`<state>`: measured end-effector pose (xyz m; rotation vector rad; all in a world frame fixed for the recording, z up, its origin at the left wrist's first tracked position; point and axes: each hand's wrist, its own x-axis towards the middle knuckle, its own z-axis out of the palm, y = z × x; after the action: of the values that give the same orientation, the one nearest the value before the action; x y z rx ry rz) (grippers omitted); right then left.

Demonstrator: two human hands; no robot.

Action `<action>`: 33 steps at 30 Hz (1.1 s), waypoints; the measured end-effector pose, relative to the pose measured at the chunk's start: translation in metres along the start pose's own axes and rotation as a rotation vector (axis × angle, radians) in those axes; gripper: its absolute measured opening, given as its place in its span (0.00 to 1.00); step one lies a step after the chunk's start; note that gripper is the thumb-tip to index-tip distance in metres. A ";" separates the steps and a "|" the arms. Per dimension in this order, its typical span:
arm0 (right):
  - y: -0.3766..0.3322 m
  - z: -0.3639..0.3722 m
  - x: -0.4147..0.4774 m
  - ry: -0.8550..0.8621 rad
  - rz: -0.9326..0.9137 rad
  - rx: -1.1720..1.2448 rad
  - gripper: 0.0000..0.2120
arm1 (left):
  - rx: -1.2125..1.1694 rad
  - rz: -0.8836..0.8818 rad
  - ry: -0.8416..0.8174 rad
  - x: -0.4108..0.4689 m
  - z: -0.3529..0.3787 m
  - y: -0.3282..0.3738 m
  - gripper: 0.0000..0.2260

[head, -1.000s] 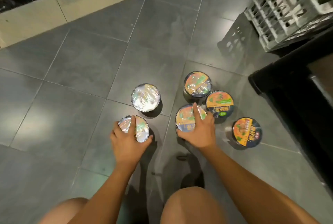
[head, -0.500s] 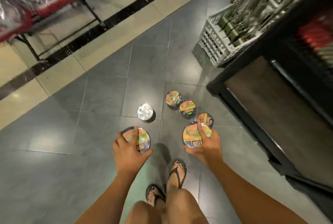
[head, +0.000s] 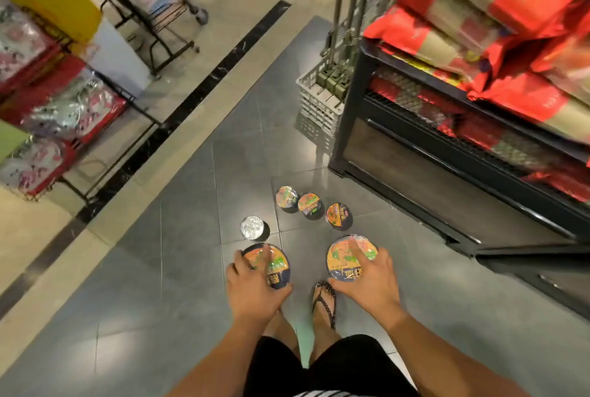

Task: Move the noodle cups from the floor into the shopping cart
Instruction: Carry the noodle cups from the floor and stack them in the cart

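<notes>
Gripping from above, the left hand curls its fingers over the rim of one noodle cup. The right hand clamps a second noodle cup the same way. The hands are apart, and both cups are held above the grey tile floor, just beyond a sandalled foot.

Four more cups stand on the tiles farther out. A silver-lidded cup sits alone on the left. A row of three cups, close together, slants right towards the black shelf rack. The rack's base rail runs diagonally along the right, near the rightmost cup, and hems that side in. A grey crate sits against the far side of its corner post.

To the left, grey tile runs wide out to a black border strip, with beige floor past it. Red-framed stands of wrapped goods line the left edge. Far off at top left is a wheeled wire cart, blurred and well apart from the cups.
</notes>
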<state>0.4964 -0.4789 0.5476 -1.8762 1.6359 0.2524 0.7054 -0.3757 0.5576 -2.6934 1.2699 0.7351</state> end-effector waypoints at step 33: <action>0.108 0.132 -0.334 0.745 1.362 0.742 0.46 | 0.704 1.428 -0.082 -0.160 0.077 0.205 0.42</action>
<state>0.3576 -0.1324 0.5849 -0.0581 2.7359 -0.5253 0.4362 -0.3763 0.5889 -0.9336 2.6377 0.2643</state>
